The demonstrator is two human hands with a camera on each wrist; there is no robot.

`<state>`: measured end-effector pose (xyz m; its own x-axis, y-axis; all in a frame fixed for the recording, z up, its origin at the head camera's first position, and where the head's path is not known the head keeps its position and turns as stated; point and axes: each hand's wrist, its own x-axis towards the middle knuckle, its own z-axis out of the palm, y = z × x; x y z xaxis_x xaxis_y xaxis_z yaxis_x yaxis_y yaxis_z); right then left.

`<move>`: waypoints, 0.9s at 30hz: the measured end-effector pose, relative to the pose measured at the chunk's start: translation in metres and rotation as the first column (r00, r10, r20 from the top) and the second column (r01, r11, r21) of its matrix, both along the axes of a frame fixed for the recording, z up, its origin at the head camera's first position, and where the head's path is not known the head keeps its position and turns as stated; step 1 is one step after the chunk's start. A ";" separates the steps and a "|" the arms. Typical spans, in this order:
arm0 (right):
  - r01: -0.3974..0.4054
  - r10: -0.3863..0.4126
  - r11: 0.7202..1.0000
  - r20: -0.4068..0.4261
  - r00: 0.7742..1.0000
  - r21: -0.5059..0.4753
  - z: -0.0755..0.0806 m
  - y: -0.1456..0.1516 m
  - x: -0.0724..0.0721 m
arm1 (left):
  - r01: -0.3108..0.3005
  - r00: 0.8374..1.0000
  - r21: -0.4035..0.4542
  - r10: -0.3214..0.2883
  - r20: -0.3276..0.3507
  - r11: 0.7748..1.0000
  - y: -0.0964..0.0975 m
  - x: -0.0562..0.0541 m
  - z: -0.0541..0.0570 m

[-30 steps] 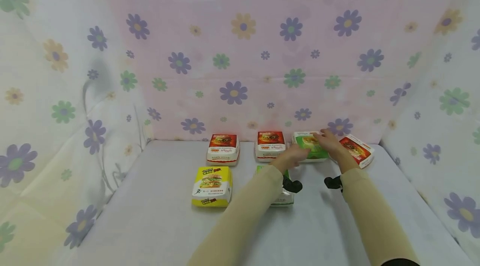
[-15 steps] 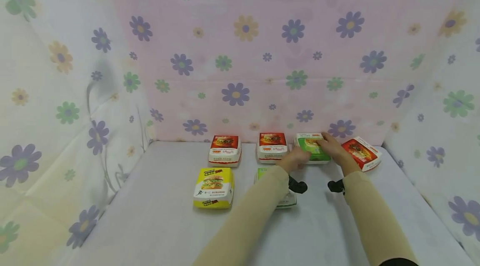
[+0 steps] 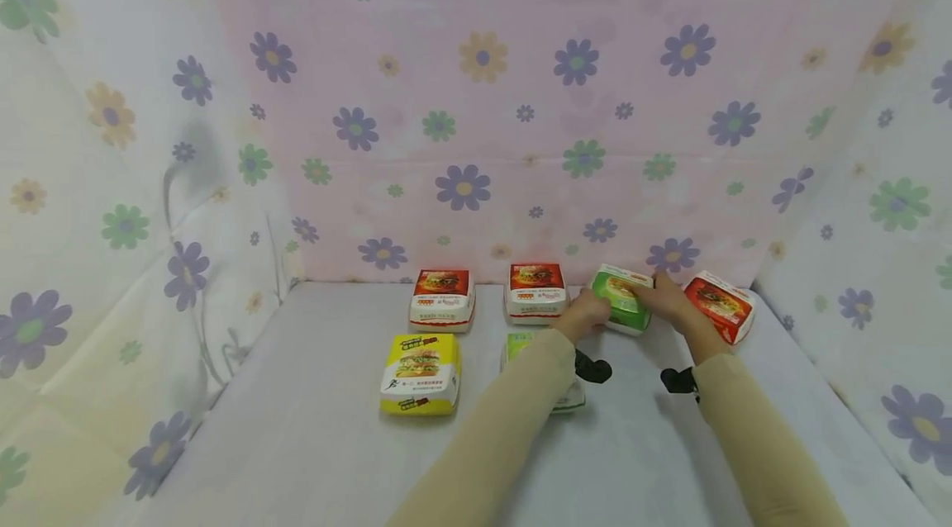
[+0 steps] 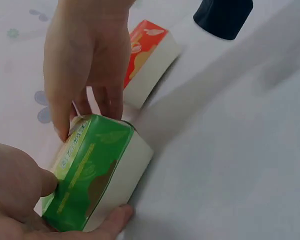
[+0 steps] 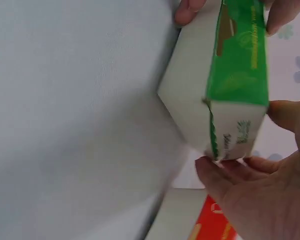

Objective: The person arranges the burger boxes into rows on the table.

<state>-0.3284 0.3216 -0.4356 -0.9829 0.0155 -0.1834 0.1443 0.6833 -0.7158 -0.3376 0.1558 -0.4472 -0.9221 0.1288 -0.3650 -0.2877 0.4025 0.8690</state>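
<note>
A green-and-white burger box (image 3: 621, 300) sits in the back row, held from both sides. My left hand (image 3: 586, 316) grips its near left end; in the left wrist view the thumb presses the top and a finger lies along the white side. My right hand (image 3: 671, 304) holds the opposite end, and in the right wrist view its thumb and fingers (image 5: 212, 175) pinch the box's end. The box looks tilted, with its underside partly off the cloth in the right wrist view. Just right of my right hand lies a red-and-white burger box (image 3: 720, 306), set at an angle.
Two more red burger boxes (image 3: 442, 300) (image 3: 535, 293) stand in the back row. In front are a yellow burger box (image 3: 421, 374) and another green one (image 3: 568, 399), partly covered by my left sleeve. Flowered cloth walls (image 3: 476, 122) enclose the white table (image 3: 320, 444).
Both hands have closed on the green burger box. It has shifted slightly right and towards me, and turned at an angle. The other boxes stay in place.
</note>
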 end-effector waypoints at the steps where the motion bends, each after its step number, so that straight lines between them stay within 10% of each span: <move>1: -0.007 0.007 0.999 -0.005 1.000 0.033 0.002 0.000 0.003 | 0.000 1.000 -0.030 -0.001 -0.008 1.000 0.000 0.000 0.001; 7: -0.061 0.060 0.981 0.016 0.998 0.184 0.012 0.001 0.018 | 0.024 0.999 -0.166 -0.029 -0.033 0.986 -0.003 0.003 0.007; 17: -0.162 0.181 0.942 -0.036 0.983 0.294 0.026 -0.006 0.024 | 0.081 0.996 -0.146 -0.083 -0.008 0.986 -0.015 -0.002 0.002; 27: -0.162 0.165 0.986 -0.078 0.983 0.047 0.024 0.003 -0.004 | 0.068 0.998 -0.118 -0.066 0.014 0.991 -0.001 0.026 0.008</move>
